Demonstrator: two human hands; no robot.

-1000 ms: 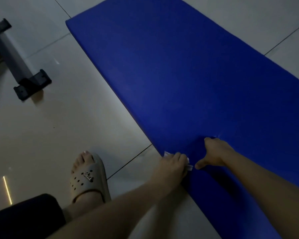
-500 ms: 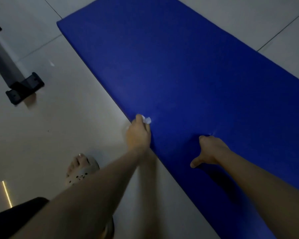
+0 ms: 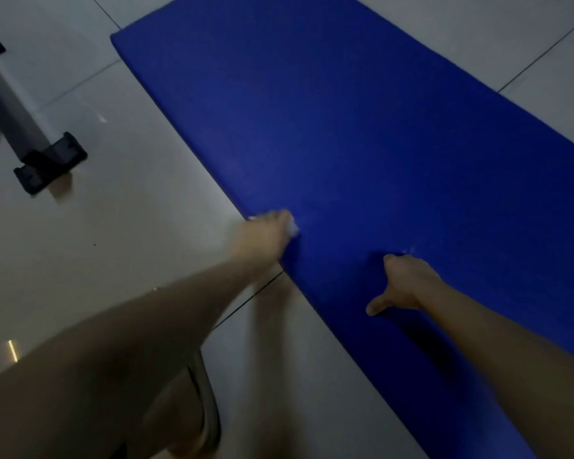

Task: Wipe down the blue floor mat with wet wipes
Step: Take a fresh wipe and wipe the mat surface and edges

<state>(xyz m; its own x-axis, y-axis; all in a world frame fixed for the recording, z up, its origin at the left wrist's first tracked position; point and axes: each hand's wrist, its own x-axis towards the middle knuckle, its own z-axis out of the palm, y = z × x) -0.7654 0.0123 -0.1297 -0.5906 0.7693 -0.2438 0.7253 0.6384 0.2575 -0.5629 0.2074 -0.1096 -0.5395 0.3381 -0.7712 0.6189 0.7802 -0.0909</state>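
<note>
The blue floor mat (image 3: 362,134) lies diagonally across the pale tiled floor. My left hand (image 3: 265,235) is at the mat's left edge, blurred, gripping a white wet wipe (image 3: 292,228) that peeks out at my fingertips against the mat. My right hand (image 3: 405,283) rests further in on the mat, knuckles down and fingers curled under, thumb pointing toward me; nothing shows in it.
A grey metal frame leg with a black foot (image 3: 48,165) stands on the tiles at the left. My foot in a slipper (image 3: 206,422) is at the bottom, partly under my left arm. Tile joints run across the floor.
My left hand slid with the wipe along the mat's left edge, away from me, from beside the right hand to further up. The right hand stayed put on the mat.
</note>
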